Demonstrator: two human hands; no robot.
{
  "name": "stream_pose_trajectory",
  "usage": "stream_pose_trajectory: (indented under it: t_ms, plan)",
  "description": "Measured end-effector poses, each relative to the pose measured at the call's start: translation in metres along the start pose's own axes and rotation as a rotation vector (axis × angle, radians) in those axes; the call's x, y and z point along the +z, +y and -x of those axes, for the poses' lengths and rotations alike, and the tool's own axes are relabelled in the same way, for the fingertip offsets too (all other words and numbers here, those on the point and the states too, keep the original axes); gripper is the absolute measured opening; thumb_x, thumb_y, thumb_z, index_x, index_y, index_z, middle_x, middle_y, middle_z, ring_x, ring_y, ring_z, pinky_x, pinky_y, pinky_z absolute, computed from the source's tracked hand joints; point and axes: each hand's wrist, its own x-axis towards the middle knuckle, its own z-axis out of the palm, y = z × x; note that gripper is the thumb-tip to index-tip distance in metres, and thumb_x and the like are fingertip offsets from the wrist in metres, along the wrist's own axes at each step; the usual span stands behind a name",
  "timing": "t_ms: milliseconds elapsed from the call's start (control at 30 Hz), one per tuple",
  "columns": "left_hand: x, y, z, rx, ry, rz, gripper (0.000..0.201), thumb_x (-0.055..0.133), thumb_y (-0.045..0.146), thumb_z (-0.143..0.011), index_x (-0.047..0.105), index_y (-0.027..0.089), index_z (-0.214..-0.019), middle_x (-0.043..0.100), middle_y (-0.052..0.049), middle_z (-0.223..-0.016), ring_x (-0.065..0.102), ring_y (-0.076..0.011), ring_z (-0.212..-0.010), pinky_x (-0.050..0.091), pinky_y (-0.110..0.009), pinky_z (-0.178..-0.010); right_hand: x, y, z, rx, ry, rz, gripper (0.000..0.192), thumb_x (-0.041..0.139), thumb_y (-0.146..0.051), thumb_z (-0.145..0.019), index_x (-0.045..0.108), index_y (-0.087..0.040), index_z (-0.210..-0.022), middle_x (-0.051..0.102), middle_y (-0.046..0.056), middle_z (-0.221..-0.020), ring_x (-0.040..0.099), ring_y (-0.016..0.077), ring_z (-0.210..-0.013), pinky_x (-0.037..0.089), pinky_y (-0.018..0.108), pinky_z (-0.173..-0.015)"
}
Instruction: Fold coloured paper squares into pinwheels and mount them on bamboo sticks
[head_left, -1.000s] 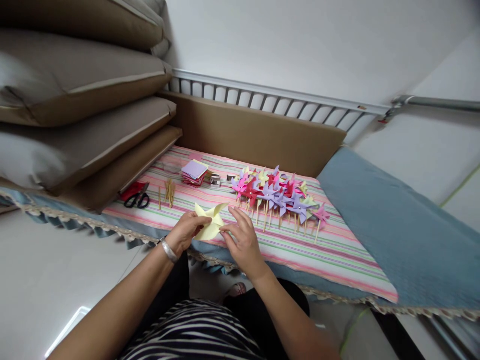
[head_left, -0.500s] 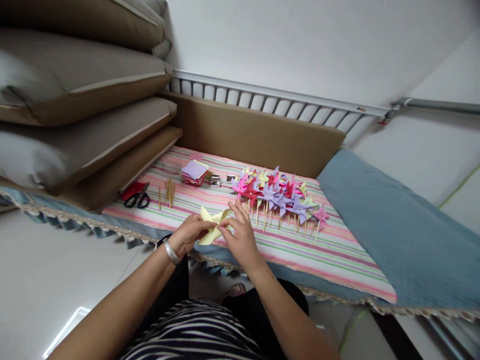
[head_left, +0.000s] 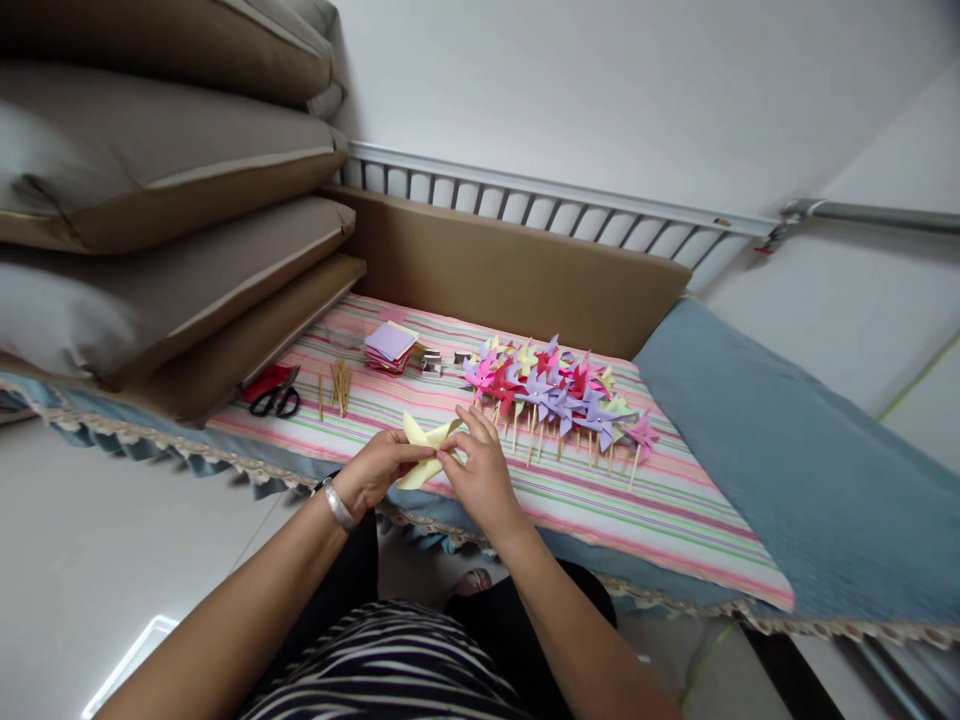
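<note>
A pale yellow paper pinwheel point(head_left: 418, 474) is held between my two hands over the front edge of the striped cloth. My left hand point(head_left: 379, 470) grips it from the left, thumb near the centre. From the right, my right hand point(head_left: 480, 472) pinches at the pinwheel's middle, its other fingers raised behind. Whatever lies between the fingertips at the centre is too small to make out. Just beyond my right hand lie many finished pinwheels point(head_left: 559, 395) in pink, red, purple and yellow, on wooden sticks.
Left of the pinwheels sit a stack of coloured paper squares point(head_left: 391, 345), two small metallic boxes point(head_left: 431, 363), loose wooden sticks point(head_left: 341, 388) and black-handled scissors point(head_left: 275, 398). Large cushions point(head_left: 165, 170) are piled at the left. A brown padded board point(head_left: 510, 260) stands along the back.
Hardly anything differs. Both hands stay on the yellow pinwheel with only slight finger movement, and the view has shifted very slightly.
</note>
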Motion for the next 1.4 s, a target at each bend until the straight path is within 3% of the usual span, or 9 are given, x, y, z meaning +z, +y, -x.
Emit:
stream_pose_trajectory:
  t_ms: [100,200,333,500,767,900,1067,1233,1400]
  plan:
    - [0.001,0.0,0.0,0.042,0.064,-0.014,0.03,0.078,0.019,-0.048,0.069,0.008,-0.074,0.07,-0.006,-0.066,0.06,-0.0148,-0.057,0.043,-0.025,-0.059,-0.001,-0.004,0.0,0.007,0.002,-0.029,0.007,0.059,-0.014,-0.074,0.064,-0.019,-0.074,0.051,0.013,-0.131,0.036,0.0277,-0.129,0.03,0.049,-0.104]
    - [-0.001,0.0,-0.003,0.059,0.148,-0.032,0.024,0.075,0.018,-0.047,0.068,0.009,-0.068,0.068,-0.004,-0.06,0.058,-0.0132,-0.052,0.04,-0.024,-0.055,-0.006,-0.005,0.003,0.052,0.081,-0.123,0.017,0.057,-0.017,-0.076,0.062,-0.019,-0.092,0.047,0.013,-0.135,0.037,0.0253,-0.129,0.029,0.047,-0.106]
    - [-0.004,-0.002,-0.008,0.068,0.194,-0.046,0.019,0.072,0.018,-0.048,0.067,0.01,-0.064,0.067,-0.004,-0.058,0.056,-0.0121,-0.05,0.038,-0.022,-0.052,-0.008,0.005,0.008,0.326,0.212,-0.477,0.035,0.06,-0.029,-0.076,0.054,-0.019,-0.108,0.057,0.012,-0.122,0.052,0.0226,-0.114,0.04,0.042,-0.097]
    - [0.002,-0.006,-0.013,0.098,0.215,-0.06,0.018,0.07,0.015,-0.049,0.069,0.009,-0.066,0.067,-0.004,-0.059,0.055,-0.012,-0.049,0.038,-0.022,-0.051,0.007,0.015,0.007,0.721,-0.074,-0.971,0.038,0.073,-0.037,-0.061,0.062,-0.016,-0.09,0.069,0.005,-0.081,0.064,0.0194,-0.077,0.048,0.031,-0.073]
    - [-0.006,-0.017,-0.049,0.096,0.166,0.012,0.017,0.068,0.013,-0.05,0.071,0.01,-0.066,0.067,-0.003,-0.06,0.056,-0.0118,-0.051,0.042,-0.023,-0.055,0.039,0.04,-0.012,0.713,-0.158,-0.98,0.028,0.076,-0.037,-0.058,0.066,-0.015,-0.073,0.066,0.002,-0.066,0.058,0.0167,-0.066,0.044,0.027,-0.066]
    - [-0.028,-0.009,-0.085,0.064,0.181,0.019,0.017,0.068,0.014,-0.05,0.071,0.008,-0.066,0.066,-0.004,-0.059,0.056,-0.0119,-0.05,0.041,-0.023,-0.053,0.061,0.055,-0.04,0.714,-0.177,-0.956,0.028,0.076,-0.04,-0.059,0.066,-0.016,-0.071,0.065,0.002,-0.066,0.059,0.0172,-0.066,0.045,0.027,-0.066]
    - [-0.07,0.038,-0.135,0.192,0.21,0.024,0.022,0.074,0.018,-0.053,0.07,0.007,-0.071,0.069,-0.006,-0.066,0.058,-0.0129,-0.054,0.042,-0.022,-0.054,0.092,0.087,-0.087,0.668,-0.074,-0.891,0.035,0.067,-0.045,-0.07,0.067,-0.016,-0.09,0.067,0.006,-0.078,0.06,0.0169,-0.068,0.048,0.031,-0.07]
    - [-0.129,0.091,-0.16,0.399,0.377,0.204,0.03,0.077,0.021,-0.057,0.07,0.012,-0.084,0.072,-0.004,-0.079,0.064,-0.013,-0.07,0.048,-0.02,-0.065,0.136,0.142,-0.118,0.562,-0.07,-0.385,0.036,0.056,-0.044,-0.076,0.067,-0.013,-0.088,0.07,0.01,-0.078,0.065,0.0208,-0.07,0.053,0.033,-0.066]
    - [-0.18,0.103,-0.171,0.484,0.535,0.416,0.015,0.075,0.011,-0.053,0.068,0.012,-0.067,0.067,0.002,-0.062,0.061,-0.0083,-0.061,0.049,-0.014,-0.062,0.167,0.176,-0.155,0.509,-0.103,-0.02,0.024,0.05,-0.029,-0.08,0.07,-0.018,-0.088,0.07,0.009,-0.093,0.064,0.0205,-0.089,0.049,0.032,-0.081]
